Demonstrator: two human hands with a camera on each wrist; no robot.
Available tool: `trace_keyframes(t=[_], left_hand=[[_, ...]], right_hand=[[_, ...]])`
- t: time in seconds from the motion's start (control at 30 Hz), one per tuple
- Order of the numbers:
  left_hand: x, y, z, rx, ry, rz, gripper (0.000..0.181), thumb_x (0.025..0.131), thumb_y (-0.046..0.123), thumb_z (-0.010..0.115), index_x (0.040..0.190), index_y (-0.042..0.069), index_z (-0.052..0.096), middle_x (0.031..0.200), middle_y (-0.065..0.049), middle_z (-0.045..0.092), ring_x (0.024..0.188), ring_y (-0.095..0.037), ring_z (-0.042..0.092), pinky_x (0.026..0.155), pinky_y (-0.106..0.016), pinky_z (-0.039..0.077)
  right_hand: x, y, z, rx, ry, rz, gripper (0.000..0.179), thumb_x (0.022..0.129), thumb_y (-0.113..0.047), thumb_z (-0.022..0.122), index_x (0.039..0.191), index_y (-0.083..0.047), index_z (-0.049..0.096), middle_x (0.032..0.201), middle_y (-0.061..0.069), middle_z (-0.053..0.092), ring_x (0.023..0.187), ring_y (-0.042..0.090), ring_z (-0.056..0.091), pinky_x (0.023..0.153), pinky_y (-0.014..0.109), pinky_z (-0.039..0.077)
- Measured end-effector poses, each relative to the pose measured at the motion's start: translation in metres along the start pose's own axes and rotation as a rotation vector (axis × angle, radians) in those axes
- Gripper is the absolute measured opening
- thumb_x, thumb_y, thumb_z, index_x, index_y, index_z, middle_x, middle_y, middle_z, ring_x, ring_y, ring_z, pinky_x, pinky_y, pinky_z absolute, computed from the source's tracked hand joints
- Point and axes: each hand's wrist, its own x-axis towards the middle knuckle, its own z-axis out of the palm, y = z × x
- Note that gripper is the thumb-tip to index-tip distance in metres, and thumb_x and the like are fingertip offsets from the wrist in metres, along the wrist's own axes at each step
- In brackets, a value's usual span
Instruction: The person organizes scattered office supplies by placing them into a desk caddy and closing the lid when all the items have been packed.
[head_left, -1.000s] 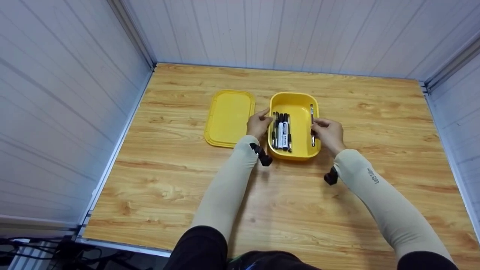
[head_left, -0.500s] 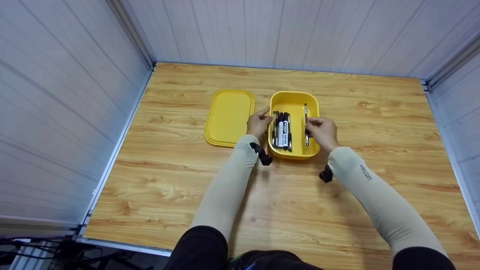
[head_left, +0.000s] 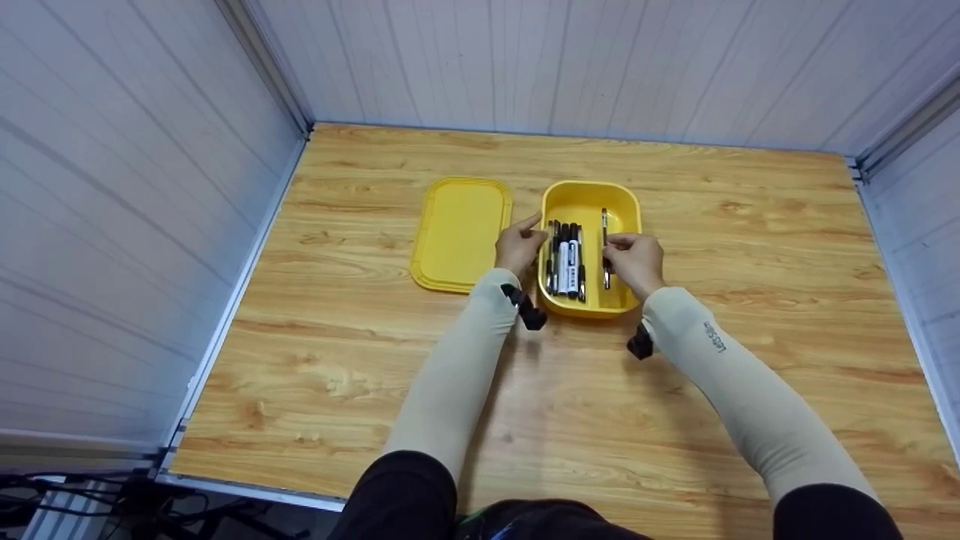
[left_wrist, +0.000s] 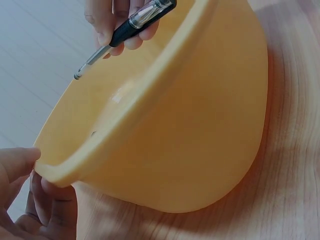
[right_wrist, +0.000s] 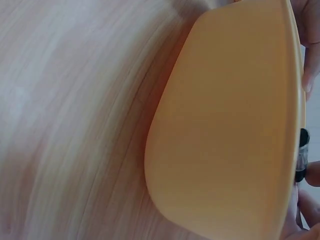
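Observation:
A yellow plastic box (head_left: 591,196) stands uncovered on the table. My left hand (head_left: 519,247) grips its left rim, thumb over the edge and fingers curled against the outside, as the left wrist view shows. My right hand (head_left: 639,262) pinches a pen (left_wrist: 131,30) with a clear barrel and black grip. The pen is held lengthwise over the right half of the box. Along the box's left side lie two black-and-white markers (head_left: 568,262) between several slim dark pens (head_left: 582,281). In the right wrist view, the box wall (right_wrist: 220,120) hides most of the right hand.
A flat yellow lid (head_left: 459,234) lies on the wooden table (head_left: 360,352), just left of the box. Pale panel walls (head_left: 480,67) rise at the back and both sides. Dark cables (head_left: 90,495) show below the table's front left edge.
My right hand has moved left with the pen, from beside the box's right wall towards the markers. The left hand stays at the rim.

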Motion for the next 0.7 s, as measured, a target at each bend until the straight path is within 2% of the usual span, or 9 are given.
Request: trace_keyframes(t=[0.2,0.53,0.7], left_hand=[[-0.001,0.001,0.001,0.006,-0.001,0.004,0.042,0.096,0.013,0.063,0.138,0.02,0.059,0.111,-0.012,0.071,0.096,-0.027,0.067,0.067,-0.023,0.052],[0.0,0.003,0.001,0.026,-0.004,-0.015,0.042,0.096,0.016,0.064,0.137,0.023,0.059,0.113,-0.008,0.07,0.099,-0.023,0.066,0.076,-0.024,0.055],[-0.001,0.002,0.0,0.03,-0.002,-0.019,0.042,0.096,0.016,0.064,0.137,0.023,0.059,0.114,-0.009,0.07,0.098,-0.022,0.067,0.077,-0.024,0.055]], right_hand=[[0.001,-0.002,0.007,-0.027,-0.02,-0.004,0.034,0.091,-0.007,0.063,0.125,-0.001,0.066,0.115,0.017,0.067,0.09,0.015,0.06,0.075,0.018,0.054],[0.003,0.0,0.01,-0.061,0.003,-0.042,0.034,0.091,-0.006,0.06,0.123,0.001,0.067,0.111,0.016,0.067,0.093,0.017,0.057,0.078,0.021,0.05],[0.006,0.002,0.015,-0.055,-0.014,-0.017,0.034,0.091,-0.005,0.06,0.125,0.0,0.066,0.112,0.015,0.067,0.095,0.019,0.058,0.081,0.024,0.051]])
